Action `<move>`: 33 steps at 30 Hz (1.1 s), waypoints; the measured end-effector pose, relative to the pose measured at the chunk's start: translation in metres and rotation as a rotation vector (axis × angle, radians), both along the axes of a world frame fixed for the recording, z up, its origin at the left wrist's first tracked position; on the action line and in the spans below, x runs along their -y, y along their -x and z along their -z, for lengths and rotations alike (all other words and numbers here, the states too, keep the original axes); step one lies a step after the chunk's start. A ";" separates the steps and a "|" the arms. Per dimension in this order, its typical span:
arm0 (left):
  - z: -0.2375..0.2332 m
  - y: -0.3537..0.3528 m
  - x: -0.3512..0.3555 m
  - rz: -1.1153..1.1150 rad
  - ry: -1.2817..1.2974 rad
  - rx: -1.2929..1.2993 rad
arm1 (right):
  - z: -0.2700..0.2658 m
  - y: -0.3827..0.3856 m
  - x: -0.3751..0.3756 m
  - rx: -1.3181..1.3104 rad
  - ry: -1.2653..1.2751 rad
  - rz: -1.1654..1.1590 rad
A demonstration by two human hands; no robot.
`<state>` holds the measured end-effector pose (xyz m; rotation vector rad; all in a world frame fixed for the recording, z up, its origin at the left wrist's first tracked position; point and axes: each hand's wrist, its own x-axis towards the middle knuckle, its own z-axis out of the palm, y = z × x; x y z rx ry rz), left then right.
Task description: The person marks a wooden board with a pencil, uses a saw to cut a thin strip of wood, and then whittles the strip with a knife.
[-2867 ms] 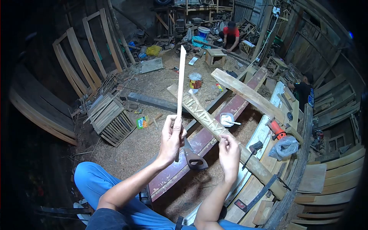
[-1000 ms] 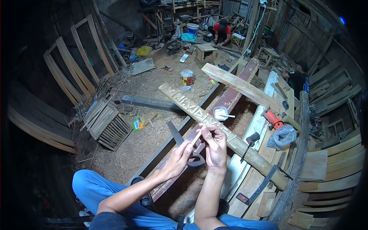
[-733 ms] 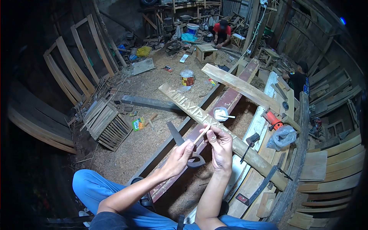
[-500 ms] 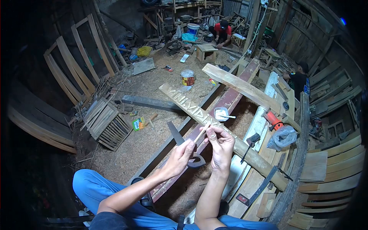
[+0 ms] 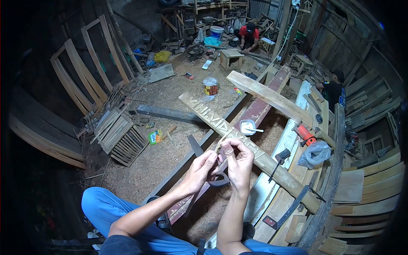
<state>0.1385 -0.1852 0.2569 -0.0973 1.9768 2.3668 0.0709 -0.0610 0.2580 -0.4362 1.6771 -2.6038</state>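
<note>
My left hand (image 5: pixel 199 171) and my right hand (image 5: pixel 240 163) are close together, fingers pinched on a thin, pale wooden piece (image 5: pixel 220 143); its exact shape is partly hidden by the fingers. Just beyond them lies a long wooden board (image 5: pixel 263 158) with raised wooden letters (image 5: pixel 212 119) along its face. It rests crosswise over a dark red beam (image 5: pixel 255 112). Below my hands is a handsaw (image 5: pixel 195 145), its looped handle (image 5: pixel 219 180) partly behind them. A white tub (image 5: pixel 247 126) with a white paste and a stick across it stands beyond the board.
To the right lie an orange power tool (image 5: pixel 305 134), a plastic bag (image 5: pixel 314 153), a clamp (image 5: pixel 280 157) and a black bar clamp (image 5: pixel 293 206). A paint can (image 5: pixel 210 86) and slatted wooden crate (image 5: pixel 121 136) stand on the floor. Two other people (image 5: pixel 248 37) crouch farther off.
The wooden piece has turned more upright between my fingers. My right hand has moved slightly left, and the two hands are closer together. The view has shifted a little.
</note>
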 end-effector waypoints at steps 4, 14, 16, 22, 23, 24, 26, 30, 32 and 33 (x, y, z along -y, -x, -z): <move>0.000 0.001 0.000 0.016 -0.054 -0.005 | 0.002 0.001 -0.002 -0.053 -0.070 -0.003; 0.010 0.002 0.000 -0.033 0.042 -0.031 | 0.002 -0.003 0.006 0.022 0.027 -0.036; 0.002 -0.001 -0.004 -0.121 0.500 -0.203 | 0.002 -0.006 0.009 0.046 0.082 -0.039; -0.009 -0.003 -0.003 -0.207 0.599 -0.324 | -0.002 -0.010 0.009 -0.091 -0.007 0.011; -0.010 -0.002 -0.003 -0.232 0.656 -0.372 | -0.005 -0.010 0.008 -0.091 -0.007 0.011; -0.011 0.000 -0.002 -0.233 0.656 -0.372 | -0.008 -0.010 0.008 -0.123 0.006 -0.015; -0.015 0.002 0.000 -0.273 0.726 -0.488 | -0.010 -0.009 0.006 -0.155 0.018 -0.044; -0.021 0.002 0.001 -0.277 0.763 -0.501 | -0.012 -0.009 0.005 -0.211 0.000 -0.051; -0.021 0.003 -0.001 -0.302 0.735 -0.527 | -0.013 -0.010 0.005 -0.225 0.023 -0.064; -0.023 0.002 -0.001 -0.303 0.735 -0.527 | -0.013 -0.011 0.005 -0.198 0.042 -0.082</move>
